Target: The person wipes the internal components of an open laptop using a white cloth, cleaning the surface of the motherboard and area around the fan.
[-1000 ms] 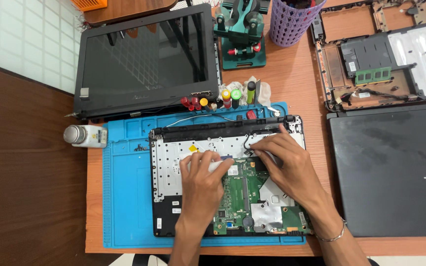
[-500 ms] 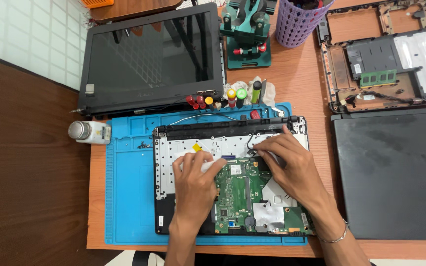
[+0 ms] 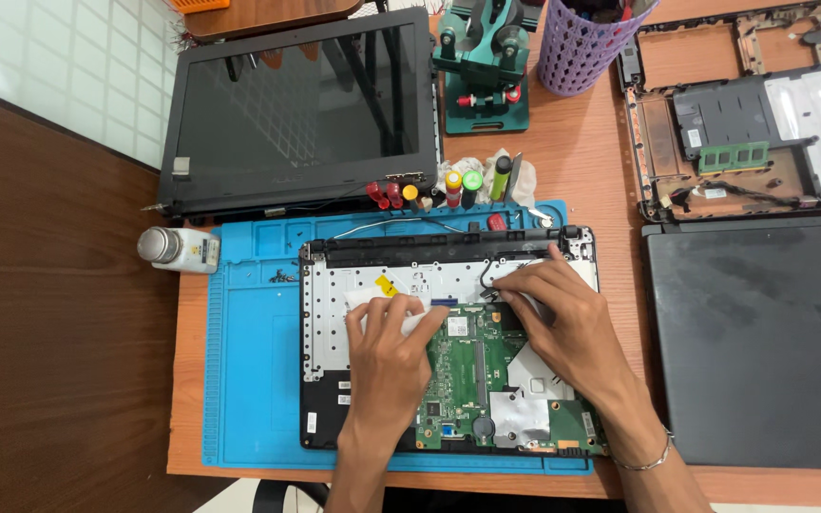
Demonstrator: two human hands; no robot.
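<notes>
on blue mat [image 3: 249,380], laptop base [image 3: 448,275] lengthwise left-right

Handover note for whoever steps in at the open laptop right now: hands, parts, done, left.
Left hand: flat on a white cloth or paper on the metal keyboard backplate.
Right hand: fingertips at the black cable near the upper edge of the green motherboard.
Opened laptop base lies on the blue mat; detached screen behind it.
Done: cover off, board exposed.
Left: board is seated in the base; cable end is hidden by the fingers.
</notes>
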